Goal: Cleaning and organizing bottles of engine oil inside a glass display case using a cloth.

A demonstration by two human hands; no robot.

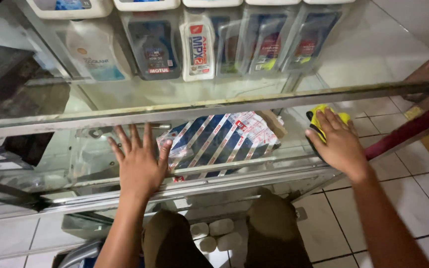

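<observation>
My left hand [139,161] lies flat with fingers spread on the glass front of a display cabinet [50,164]. My right hand [337,141] presses a yellow cloth [319,119] against the right end of the same glass pane. Behind the glass, between my hands, lies a flat package [224,139] with blue, white and red stripes. My knees show below the cabinet.
On the upper shelf stand several plastic oil bottles [197,47] and a white jug [95,54]. A metal rail [199,109] runs across the cabinet's top edge. White tiled floor [403,188] lies to the right, with a dark red bar [413,129] leaning there.
</observation>
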